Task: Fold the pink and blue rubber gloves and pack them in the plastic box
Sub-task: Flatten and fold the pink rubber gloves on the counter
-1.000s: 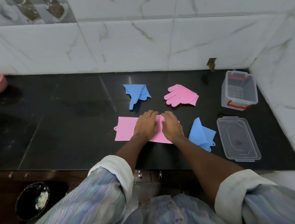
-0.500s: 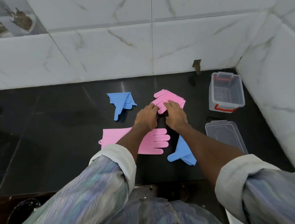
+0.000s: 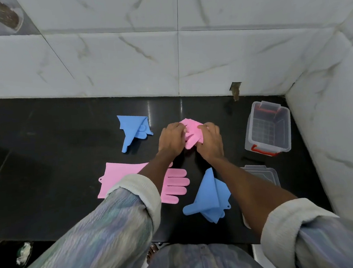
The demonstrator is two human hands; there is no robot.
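Both hands (image 3: 189, 140) — gripping pink glove (image 3: 190, 132)

Two pink gloves (image 3: 191, 132) (image 3: 120, 178), two blue gloves (image 3: 134, 127) (image 3: 210, 196), one clear box (image 3: 267, 126), one lid (image 3: 263, 172), two hands (image 3: 170, 139) (image 3: 211, 140).

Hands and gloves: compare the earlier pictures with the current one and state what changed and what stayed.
Both hands left the flat pink glove near the counter's front edge and reached back. Now the left hand and right hand grip the far pink glove, bunching it. The two folded blue gloves, plastic box and lid stayed put.
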